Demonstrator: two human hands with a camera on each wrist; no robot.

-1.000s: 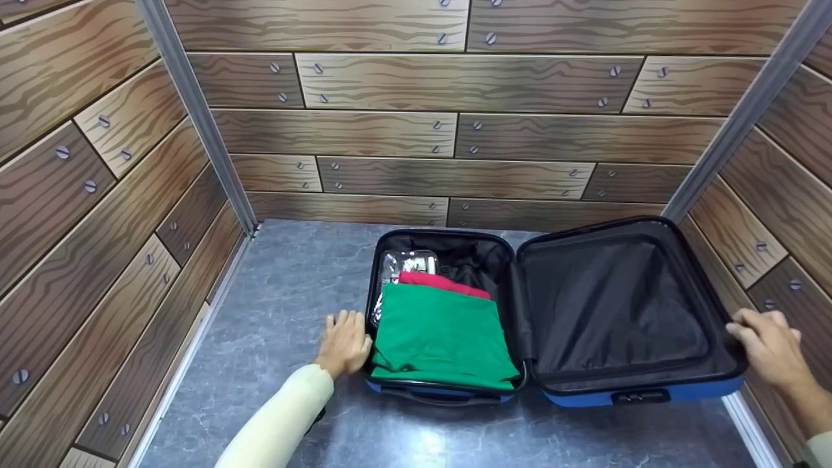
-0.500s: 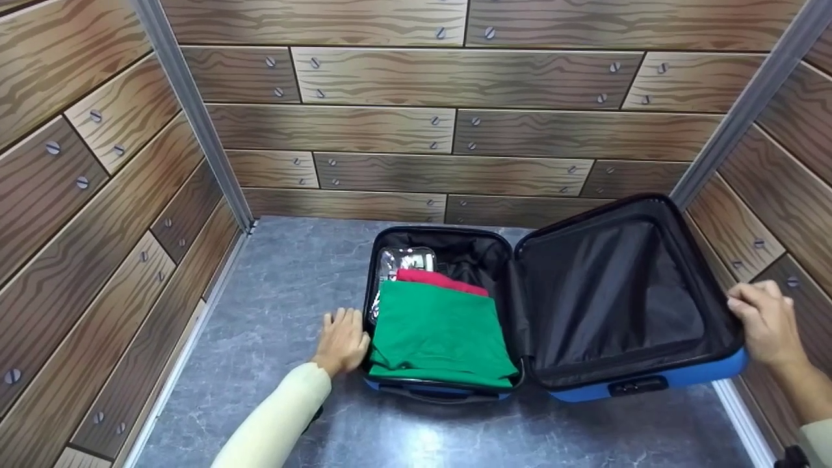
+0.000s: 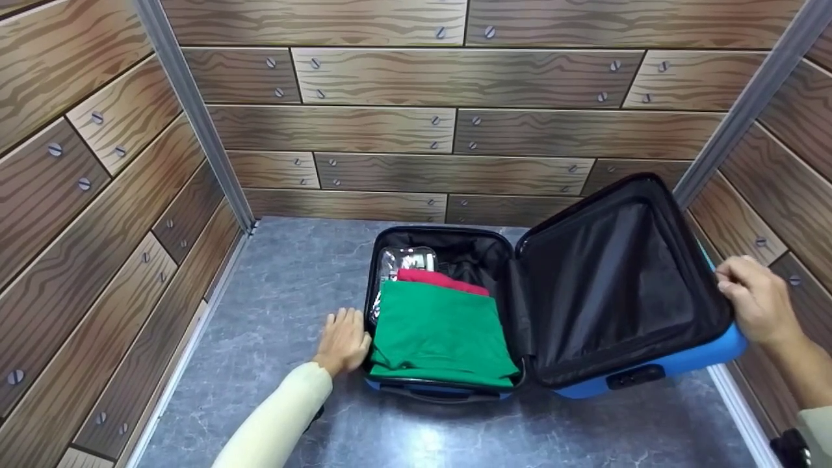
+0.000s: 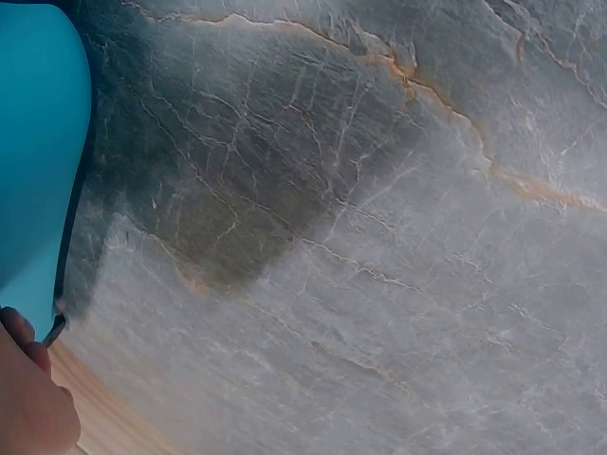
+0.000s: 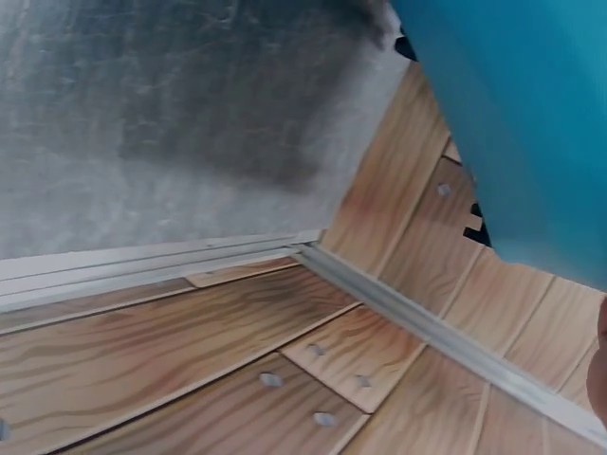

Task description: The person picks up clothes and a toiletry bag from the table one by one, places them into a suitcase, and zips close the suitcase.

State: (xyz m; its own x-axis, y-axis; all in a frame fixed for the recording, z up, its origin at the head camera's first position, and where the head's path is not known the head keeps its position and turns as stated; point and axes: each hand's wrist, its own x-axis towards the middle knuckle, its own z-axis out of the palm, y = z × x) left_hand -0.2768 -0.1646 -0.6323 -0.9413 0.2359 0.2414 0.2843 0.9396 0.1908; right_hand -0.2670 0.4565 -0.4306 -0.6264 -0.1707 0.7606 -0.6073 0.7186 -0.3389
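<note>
Right grip (image 3: 759, 300) pinches the right edge of the lid (image 3: 611, 296): raise it evenly, left grip (image 3: 343, 339) bracing the case base (image 3: 484, 252), whether clasping I cannot tell.

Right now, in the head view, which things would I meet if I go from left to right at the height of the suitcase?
Wood-patterned left wall → left grip → green cloth → tilted suitcase lid → right grip.

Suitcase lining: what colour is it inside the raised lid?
The lining is black; head view shows it best.
</note>
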